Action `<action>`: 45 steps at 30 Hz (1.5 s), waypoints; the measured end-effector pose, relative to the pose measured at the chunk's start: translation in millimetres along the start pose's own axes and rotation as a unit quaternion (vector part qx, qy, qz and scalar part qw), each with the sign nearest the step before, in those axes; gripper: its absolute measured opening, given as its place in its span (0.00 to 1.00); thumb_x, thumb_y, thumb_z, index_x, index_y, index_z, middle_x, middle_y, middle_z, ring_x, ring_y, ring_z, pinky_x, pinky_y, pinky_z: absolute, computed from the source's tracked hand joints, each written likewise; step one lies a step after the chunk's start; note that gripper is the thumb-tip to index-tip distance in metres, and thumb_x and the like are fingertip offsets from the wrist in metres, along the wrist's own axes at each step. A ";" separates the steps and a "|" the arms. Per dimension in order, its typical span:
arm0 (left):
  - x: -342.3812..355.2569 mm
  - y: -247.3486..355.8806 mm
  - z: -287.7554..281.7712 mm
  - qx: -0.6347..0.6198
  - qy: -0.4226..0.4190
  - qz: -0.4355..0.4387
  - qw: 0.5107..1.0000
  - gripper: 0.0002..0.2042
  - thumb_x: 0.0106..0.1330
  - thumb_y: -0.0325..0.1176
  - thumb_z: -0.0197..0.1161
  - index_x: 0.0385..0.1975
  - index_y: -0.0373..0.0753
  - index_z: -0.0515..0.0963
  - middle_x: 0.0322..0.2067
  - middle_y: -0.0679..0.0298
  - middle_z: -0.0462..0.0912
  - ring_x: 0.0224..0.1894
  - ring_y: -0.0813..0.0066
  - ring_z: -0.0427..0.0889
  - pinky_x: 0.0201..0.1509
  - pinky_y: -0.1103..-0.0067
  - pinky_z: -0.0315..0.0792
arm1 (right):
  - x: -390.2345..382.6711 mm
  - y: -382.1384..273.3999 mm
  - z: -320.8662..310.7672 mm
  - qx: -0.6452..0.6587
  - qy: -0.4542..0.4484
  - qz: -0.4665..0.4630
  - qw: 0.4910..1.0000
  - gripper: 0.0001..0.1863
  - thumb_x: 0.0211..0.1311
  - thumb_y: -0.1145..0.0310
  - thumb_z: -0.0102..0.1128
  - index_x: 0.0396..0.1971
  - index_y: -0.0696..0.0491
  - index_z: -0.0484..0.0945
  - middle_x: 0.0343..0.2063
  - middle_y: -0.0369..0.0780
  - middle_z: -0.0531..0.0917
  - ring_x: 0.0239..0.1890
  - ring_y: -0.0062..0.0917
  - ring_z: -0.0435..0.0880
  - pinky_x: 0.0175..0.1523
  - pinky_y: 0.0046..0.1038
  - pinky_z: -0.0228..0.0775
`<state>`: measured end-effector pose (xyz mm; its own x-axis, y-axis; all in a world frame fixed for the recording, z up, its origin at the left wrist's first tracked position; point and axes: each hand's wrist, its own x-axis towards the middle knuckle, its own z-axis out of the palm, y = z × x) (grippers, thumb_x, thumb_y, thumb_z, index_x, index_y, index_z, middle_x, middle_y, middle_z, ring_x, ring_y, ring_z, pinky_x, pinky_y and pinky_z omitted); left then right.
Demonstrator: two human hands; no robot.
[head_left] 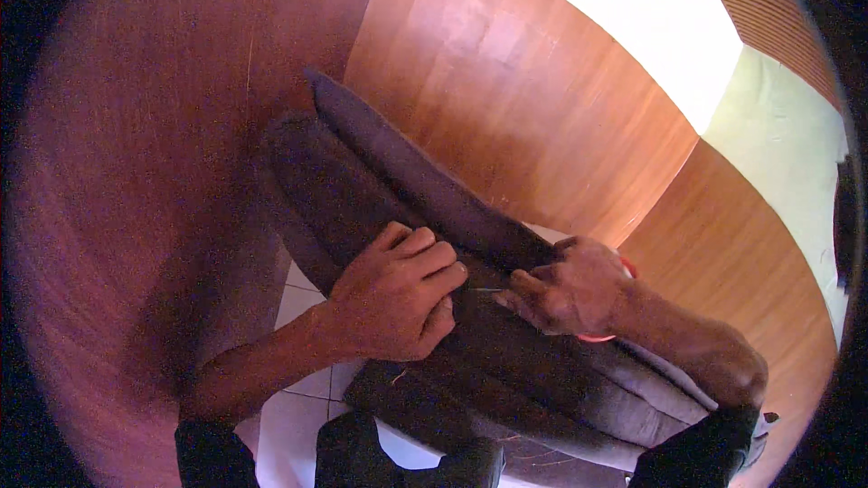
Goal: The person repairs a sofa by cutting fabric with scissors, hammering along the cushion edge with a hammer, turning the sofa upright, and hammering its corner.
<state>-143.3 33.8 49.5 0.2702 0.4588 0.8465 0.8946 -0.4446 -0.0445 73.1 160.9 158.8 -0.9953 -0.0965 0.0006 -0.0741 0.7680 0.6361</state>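
Observation:
A long dark brown upholstered piece (pixel 561 389) stretches from the upper left to the lower right, with a raised edge strip (pixel 425 167) along its far side. My left hand (pixel 398 294) is closed over the fabric near the middle, knuckles up and fingers curled in. Just to its right, my right hand (pixel 574 289) is bent at the wrist, with its fingertips pinched together against the same upholstery. A short, thin pale line (pixel 486 289) shows between the two hands; I cannot tell if it is thread or a needle. What the right fingertips hold is hidden.
A tall wooden panel (pixel 163 172) rises on the left, and a glossy wood panel (pixel 506 81) stands behind the upholstery. White floor tiles (pixel 307 380) show below my left forearm. Loose thread ends (pixel 542 458) lie on the fabric near the bottom.

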 end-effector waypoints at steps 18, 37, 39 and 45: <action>17.1 7.4 24.1 -0.015 0.006 -0.013 1.000 0.09 0.60 0.35 0.64 0.22 0.39 0.78 0.23 0.58 0.75 0.31 0.58 0.78 0.40 0.64 0.74 | -15.4 -3.9 2.0 0.050 -0.053 -0.041 0.997 0.18 0.69 0.51 0.58 0.24 0.47 0.81 0.07 0.34 0.72 0.12 0.34 0.78 0.20 0.40 0.73; -42.2 -37.2 -16.4 0.024 0.105 -0.062 0.992 0.10 0.62 0.31 0.65 0.41 0.35 0.85 0.41 0.55 0.85 0.48 0.54 0.83 0.56 0.63 0.78 | -38.6 9.2 -26.0 -0.015 -0.036 0.056 0.998 0.23 0.67 0.41 0.56 0.21 0.42 0.82 0.08 0.36 0.72 0.12 0.33 0.76 0.26 0.38 0.72; -35.1 -42.7 -24.7 0.026 0.089 -0.060 0.994 0.11 0.62 0.33 0.64 0.41 0.35 0.84 0.42 0.55 0.84 0.49 0.54 0.83 0.58 0.62 0.76 | -31.5 9.6 -45.1 -0.068 -0.083 0.044 0.993 0.26 0.62 0.39 0.62 0.14 0.43 0.75 0.06 0.32 0.72 0.10 0.28 0.70 0.26 0.34 0.65; -21.2 -48.7 -18.8 -0.003 0.061 -0.051 0.997 0.13 0.64 0.38 0.63 0.40 0.35 0.82 0.42 0.55 0.82 0.51 0.53 0.81 0.62 0.60 0.72 | -23.4 25.8 -62.5 -0.088 0.049 0.145 0.984 0.23 0.62 0.47 0.67 0.12 0.44 0.74 0.09 0.34 0.76 0.10 0.30 0.70 0.30 0.35 0.67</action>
<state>-199.3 31.3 43.7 0.1320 0.4053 0.9046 0.9133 -0.4044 0.0479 98.3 143.4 223.5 -0.9615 0.0443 0.2711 0.2336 0.6512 0.7221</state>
